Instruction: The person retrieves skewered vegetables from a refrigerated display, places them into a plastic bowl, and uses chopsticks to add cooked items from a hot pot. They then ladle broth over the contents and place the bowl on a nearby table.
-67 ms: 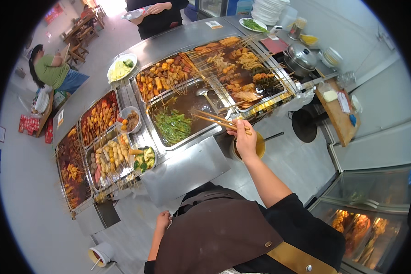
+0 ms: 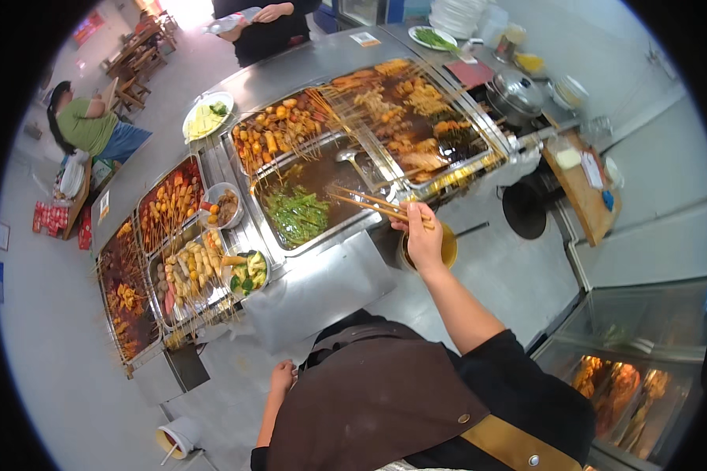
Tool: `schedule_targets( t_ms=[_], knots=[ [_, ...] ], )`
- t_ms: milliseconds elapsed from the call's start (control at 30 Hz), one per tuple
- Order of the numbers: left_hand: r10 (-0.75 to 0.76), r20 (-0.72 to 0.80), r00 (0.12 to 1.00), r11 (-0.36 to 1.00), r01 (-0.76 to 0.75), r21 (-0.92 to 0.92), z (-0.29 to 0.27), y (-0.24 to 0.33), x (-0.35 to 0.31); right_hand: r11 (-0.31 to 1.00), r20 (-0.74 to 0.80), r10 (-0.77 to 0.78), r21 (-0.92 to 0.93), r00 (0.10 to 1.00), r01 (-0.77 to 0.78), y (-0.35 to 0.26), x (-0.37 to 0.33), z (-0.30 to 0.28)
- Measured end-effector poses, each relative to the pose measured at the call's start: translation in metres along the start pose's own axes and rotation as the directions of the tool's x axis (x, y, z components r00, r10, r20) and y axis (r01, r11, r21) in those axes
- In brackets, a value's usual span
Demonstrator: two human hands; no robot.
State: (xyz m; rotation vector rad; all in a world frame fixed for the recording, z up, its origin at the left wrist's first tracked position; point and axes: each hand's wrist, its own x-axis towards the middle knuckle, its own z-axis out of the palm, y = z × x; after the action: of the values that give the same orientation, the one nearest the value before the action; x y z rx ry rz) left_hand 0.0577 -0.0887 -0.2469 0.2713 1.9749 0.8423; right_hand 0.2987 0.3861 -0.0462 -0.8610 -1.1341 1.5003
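Chopsticks (image 2: 369, 207): barely moved; right hand (image 2: 421, 239) clamped them far back, likely for reach.
Greens (image 2: 294, 217): lay left of it.
Left hand (image 2: 281, 377): curled by apron (image 2: 361, 400); contents I couldn't tell.

At the upper right of the frame you have a silver lidded pot (image 2: 518, 88), and a stack of white plates (image 2: 456, 17) near the top edge. At your upper left, a person in a green top (image 2: 89, 124) is near wooden stools (image 2: 136, 88). Lower left, you see a white bucket (image 2: 183, 432). Lower right, your glass case (image 2: 644, 314) shows food (image 2: 622, 388) under warm light; above it in the frame is a wooden board (image 2: 585, 220).
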Motion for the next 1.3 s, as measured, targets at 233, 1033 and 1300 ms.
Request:
schedule_targets(
  t_ms=[233,1033,1300],
  knots=[
    [0.092,0.004,0.996,0.888,-0.084,0.452,-0.01,-0.071,0.063,0.932,-0.229,0.309,0.268,0.923,-0.245,0.007,-0.011,-0.014],
    [0.177,0.45,0.875,0.471,-0.477,0.742,-0.001,-0.074,0.11,0.285,-0.069,-0.788,-0.921,0.612,0.264,-0.176,0.092,-0.146],
    [-0.23,0.356,0.906,0.428,-0.234,0.873,0.052,-0.021,0.086,-0.147,0.221,-0.131,-0.968,0.966,0.202,-0.123,0.35,-0.171]
  ],
)
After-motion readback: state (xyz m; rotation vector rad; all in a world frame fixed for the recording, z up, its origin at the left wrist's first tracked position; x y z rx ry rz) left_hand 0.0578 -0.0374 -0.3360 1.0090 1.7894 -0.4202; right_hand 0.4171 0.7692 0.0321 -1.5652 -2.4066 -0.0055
